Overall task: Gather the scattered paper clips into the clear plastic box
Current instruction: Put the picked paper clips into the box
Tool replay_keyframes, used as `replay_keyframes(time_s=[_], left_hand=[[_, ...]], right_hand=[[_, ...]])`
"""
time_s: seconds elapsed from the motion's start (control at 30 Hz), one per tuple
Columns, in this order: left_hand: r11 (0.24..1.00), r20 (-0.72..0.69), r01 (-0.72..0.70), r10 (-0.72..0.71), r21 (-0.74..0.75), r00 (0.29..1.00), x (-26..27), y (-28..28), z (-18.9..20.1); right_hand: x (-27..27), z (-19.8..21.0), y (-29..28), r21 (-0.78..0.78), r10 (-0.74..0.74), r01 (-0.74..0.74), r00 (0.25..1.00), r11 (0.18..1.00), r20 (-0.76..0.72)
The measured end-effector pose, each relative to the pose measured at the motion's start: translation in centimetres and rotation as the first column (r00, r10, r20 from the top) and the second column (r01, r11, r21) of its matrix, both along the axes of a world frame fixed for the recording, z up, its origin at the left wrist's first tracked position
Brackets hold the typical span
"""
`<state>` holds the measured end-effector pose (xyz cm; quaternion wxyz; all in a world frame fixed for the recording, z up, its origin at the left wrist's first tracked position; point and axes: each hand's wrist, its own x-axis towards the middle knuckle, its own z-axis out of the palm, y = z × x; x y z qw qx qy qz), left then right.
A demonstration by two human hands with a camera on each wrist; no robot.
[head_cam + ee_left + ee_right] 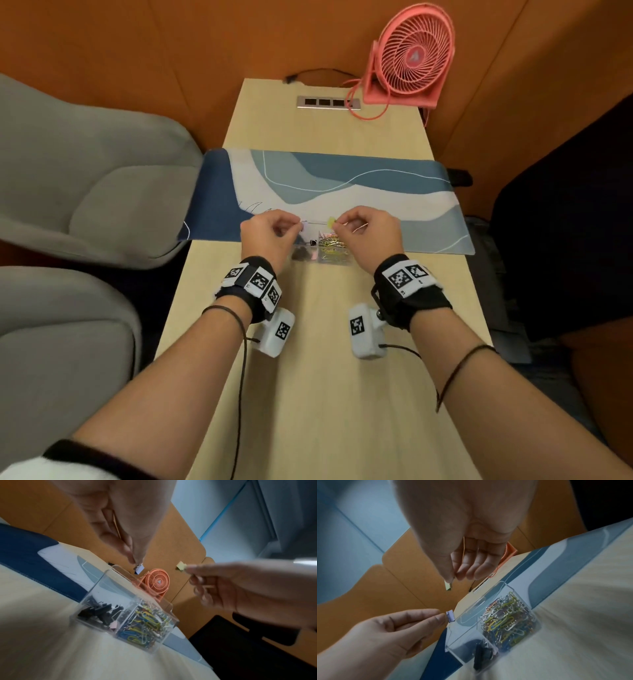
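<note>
A clear plastic box (322, 251) (126, 616) (496, 622) stands at the near edge of the blue desk mat, between my hands. One compartment holds several coloured paper clips (147, 626) (506, 620); the other holds black binder clips (101, 611) (483, 654). My left hand (270, 233) (133, 559) (440, 616) pinches a small pale blue binder clip (139, 568) (450, 616) above the box. My right hand (363, 229) (452, 579) (190, 570) pinches a small yellow binder clip (331, 222) (181, 565) (448, 586) above the box.
A blue and white desk mat (342, 192) lies across the narrow wooden table (325, 342). A pink fan (409, 54) and a socket strip (329, 102) sit at the far end. Grey seats (85, 178) are at the left.
</note>
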<state>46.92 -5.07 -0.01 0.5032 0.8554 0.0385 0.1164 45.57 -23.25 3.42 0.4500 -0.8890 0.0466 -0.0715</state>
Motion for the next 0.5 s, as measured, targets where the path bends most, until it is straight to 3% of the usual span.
replay_keyframes(time_s=[0.33, 0.5], left_hand=[[0.952, 0.018, 0.067, -0.076, 0.299, 0.997, 0.8, 0.3, -2.5], [0.976, 0.042, 0.014, -0.024, 0.218, 0.999, -0.1, 0.4, -2.8]], right_hand=[[4.5, -1.3, 2.6, -0.412, 0.155, -0.176, 0.984, 0.894, -0.085], [5.1, -1.7, 3.6, -0.444, 0.156, -0.211, 0.975, 0.871, -0.158]])
